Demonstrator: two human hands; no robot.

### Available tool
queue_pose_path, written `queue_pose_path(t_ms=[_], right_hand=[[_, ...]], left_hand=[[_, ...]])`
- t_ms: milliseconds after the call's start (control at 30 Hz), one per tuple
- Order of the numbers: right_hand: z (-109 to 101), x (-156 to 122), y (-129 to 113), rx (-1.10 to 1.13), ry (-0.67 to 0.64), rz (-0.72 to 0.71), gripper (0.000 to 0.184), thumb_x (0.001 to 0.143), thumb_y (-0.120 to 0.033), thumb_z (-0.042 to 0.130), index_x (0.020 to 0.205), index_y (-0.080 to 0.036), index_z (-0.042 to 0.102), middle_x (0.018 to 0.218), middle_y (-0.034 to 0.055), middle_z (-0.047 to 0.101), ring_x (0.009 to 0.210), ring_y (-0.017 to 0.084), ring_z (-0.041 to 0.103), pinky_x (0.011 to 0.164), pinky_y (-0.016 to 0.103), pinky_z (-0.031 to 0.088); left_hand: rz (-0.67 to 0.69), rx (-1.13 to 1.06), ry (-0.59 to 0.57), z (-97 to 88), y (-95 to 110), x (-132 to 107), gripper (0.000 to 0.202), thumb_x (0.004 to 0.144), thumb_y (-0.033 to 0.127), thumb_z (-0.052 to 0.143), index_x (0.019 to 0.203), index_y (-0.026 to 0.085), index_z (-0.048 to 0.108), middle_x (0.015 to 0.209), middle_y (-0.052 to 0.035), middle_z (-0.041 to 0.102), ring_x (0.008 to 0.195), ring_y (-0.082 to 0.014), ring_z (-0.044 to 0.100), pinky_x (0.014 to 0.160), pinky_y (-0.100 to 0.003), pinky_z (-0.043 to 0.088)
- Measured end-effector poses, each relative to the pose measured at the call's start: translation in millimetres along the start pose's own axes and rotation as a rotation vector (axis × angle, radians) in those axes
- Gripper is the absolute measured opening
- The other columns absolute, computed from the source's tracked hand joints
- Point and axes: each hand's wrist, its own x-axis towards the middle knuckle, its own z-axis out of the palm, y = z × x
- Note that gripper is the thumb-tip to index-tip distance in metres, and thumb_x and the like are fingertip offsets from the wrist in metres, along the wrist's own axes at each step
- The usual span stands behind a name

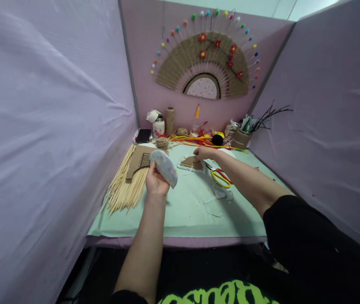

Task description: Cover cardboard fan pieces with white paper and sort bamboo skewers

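My left hand (156,181) is closed on a half-round piece covered in pale floral fabric (164,166), raised above the table and tilted. Farther forward, my right hand (203,153) reaches down with its fingertips at the upper edge of a cardboard half-round (190,163), which has pale fabric around its rim and lies on the table. Whether those fingers pinch anything is too small to make out. Scissors (220,177) with red and yellow handles lie just right of the cardboard. Below them are pale fabric scraps (219,196).
Many wooden skewers (127,192) and a slotted cardboard piece (132,162) lie on the left. Along the back are a phone (143,136), twine balls (162,143), coloured pipe cleaners (189,139) and a pot with twigs (242,138). A decorated fan (180,59) hangs on the rear wall.
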Motion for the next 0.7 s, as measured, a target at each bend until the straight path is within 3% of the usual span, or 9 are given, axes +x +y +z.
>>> queue_pose_path(t_ms=[100,200,300,400,567,700], right_hand=[[-2.9,-24.4,3.0,0.051,0.17,-0.1,0.021,0.075,-0.028,0.064,0.091,-0.017,0.072,0.085,0.0026,0.07,0.08,0.018,0.059,0.071,0.025,0.042],[9.3,-50.6,7.7,0.11,0.343,-0.292,0.016,0.076,-0.023,0.062,0.085,-0.016,0.073,0.088,0.0064,0.069,0.086,0.019,0.059,0.078,0.026,0.042],[16.7,-57.0,14.1,0.187,0.456,-0.321,0.017,0.077,-0.021,0.06,0.087,-0.016,0.073,0.091,0.0087,0.069,0.086,0.02,0.059,0.08,0.027,0.043],[5.8,-34.2,16.9,0.259,0.57,-0.253,0.024,0.08,-0.023,0.057,0.098,-0.015,0.072,0.098,0.0077,0.07,0.091,0.021,0.06,0.084,0.028,0.043],[-20.1,24.8,10.2,0.208,0.472,-0.066,0.033,0.085,-0.025,0.054,0.113,-0.012,0.066,0.109,0.0081,0.069,0.096,0.019,0.06,0.087,0.027,0.044],[-19.3,41.1,13.4,0.136,0.452,0.061,0.04,0.081,-0.03,0.063,0.116,-0.011,0.064,0.12,0.017,0.063,0.105,0.023,0.059,0.091,0.032,0.044]], left_hand=[[0.001,0.009,-0.02,-0.2,-0.5,-0.8,0.022,0.09,0.026,0.048,0.094,0.021,0.069,0.073,0.0003,0.072,0.068,-0.0147,0.068,0.081,-0.033,0.052],[0.01,0.001,-0.009,0.8,-1.1,-1.7,0.023,0.09,0.025,0.048,0.095,0.02,0.07,0.072,0.0,0.071,0.066,-0.0146,0.068,0.079,-0.032,0.052],[0.017,-0.014,0.015,1.2,-2.2,-1.2,0.023,0.091,0.024,0.047,0.095,0.02,0.069,0.068,0.0013,0.07,0.064,-0.0133,0.067,0.079,-0.031,0.053],[0.027,0.0,0.023,0.0,-3.5,1.5,0.022,0.091,0.024,0.047,0.096,0.021,0.069,0.07,0.001,0.071,0.066,-0.0133,0.067,0.079,-0.03,0.052],[0.03,0.024,0.07,-1.3,-4.6,6.3,0.021,0.089,0.024,0.049,0.1,0.021,0.067,0.073,0.0011,0.071,0.07,-0.0143,0.068,0.083,-0.032,0.051],[0.02,0.04,0.057,-0.1,-5.3,6.2,0.024,0.09,0.024,0.046,0.103,0.021,0.066,0.073,0.0008,0.072,0.07,-0.0146,0.069,0.084,-0.033,0.052]])
